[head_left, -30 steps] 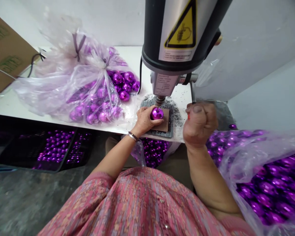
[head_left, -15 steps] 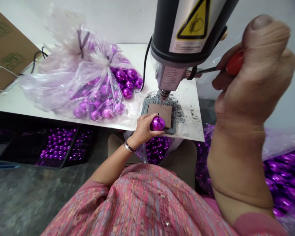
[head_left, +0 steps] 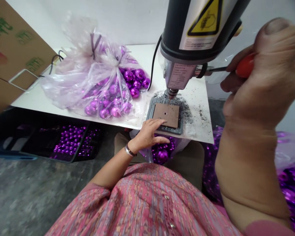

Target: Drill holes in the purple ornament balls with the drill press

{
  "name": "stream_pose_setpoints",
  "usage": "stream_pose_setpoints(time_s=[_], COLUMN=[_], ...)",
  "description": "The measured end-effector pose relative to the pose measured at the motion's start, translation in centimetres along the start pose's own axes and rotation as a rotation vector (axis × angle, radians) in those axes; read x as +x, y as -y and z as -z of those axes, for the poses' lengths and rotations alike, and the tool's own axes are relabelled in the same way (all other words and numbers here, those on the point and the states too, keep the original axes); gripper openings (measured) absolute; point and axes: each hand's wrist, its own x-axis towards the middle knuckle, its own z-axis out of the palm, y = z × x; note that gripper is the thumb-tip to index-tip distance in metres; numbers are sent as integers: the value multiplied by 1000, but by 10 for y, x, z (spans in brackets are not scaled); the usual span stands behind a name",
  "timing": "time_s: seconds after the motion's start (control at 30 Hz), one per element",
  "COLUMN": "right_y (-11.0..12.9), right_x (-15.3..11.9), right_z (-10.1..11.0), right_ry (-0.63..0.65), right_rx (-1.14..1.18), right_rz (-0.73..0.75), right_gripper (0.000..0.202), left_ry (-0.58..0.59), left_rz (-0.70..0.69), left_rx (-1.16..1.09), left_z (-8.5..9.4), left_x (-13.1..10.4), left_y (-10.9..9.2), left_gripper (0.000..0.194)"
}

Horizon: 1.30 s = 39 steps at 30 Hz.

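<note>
- Left hand (head_left: pixel 147 135): empty, thumb parted from fingers, which point to two o'clock over the brown board (head_left: pixel 170 115).
- Right hand (head_left: pixel 265 80): raised at its two o'clock, curled round the red knob (head_left: pixel 245 65).
- Purple ball (head_left: pixel 162 155): at the left hand's five o'clock, past the table (head_left: pixel 202 133) edge.

Left hand (head_left: pixel 147 135) spread; right hand (head_left: pixel 267 80) raised, curled.

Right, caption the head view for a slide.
Right hand gripping the red-tipped lever of a drill press, left hand open at the edge of a brown board, purple balls nearby.
</note>
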Motion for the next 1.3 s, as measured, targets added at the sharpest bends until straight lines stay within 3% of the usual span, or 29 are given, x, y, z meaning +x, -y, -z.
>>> stream_pose_setpoints(time_s=[0.1,0.2,0.3,0.4,0.53,0.67,0.73,0.83,0.9,1.0,1.13,1.3], right_y=[0,-1,-3,-3,-1,0,-2,-6,-7,-4,6,18], right_x=[-1,-2,-5,-10,-13,-11,-10,-9,-8,-7,-7,-9], right_z=[0,1,4,6,5,4,3,1,-1,-4,-5,-4], right_ry=[-9,-9,-25,-79,-102,-51,-32,-24,-21,-5,44,76], right_rx=[-18,-18,-9,-63,-72,-44,-5,52,87,145,182,153], right_rz=[-22,-2,3,-23,-71,3,39,91,98,55,11,-94], right_gripper=[40,41,42,43,45,45,46,48,43,36,37,43], left_ry=[-143,-254,-202,-125,-90,-126,-177,-220,-202,-138,-40,-25], left_rz=[110,346,552,632,585,535,438,296,286,282,226,236], left_rx=[145,422,610,669,643,542,373,-51,-308,-493,-469,-257], left_z=[26,62,91,100,92,84,81,73,64,52,43,38], left_x=[18,33,33,24,21,27,28,26,25,29,41,56], left_y=[13,26,39,51,61,61,56,47,44,43,43,36], left_gripper=[38,40,37,40,56,57,59,62,63,64,72,79])
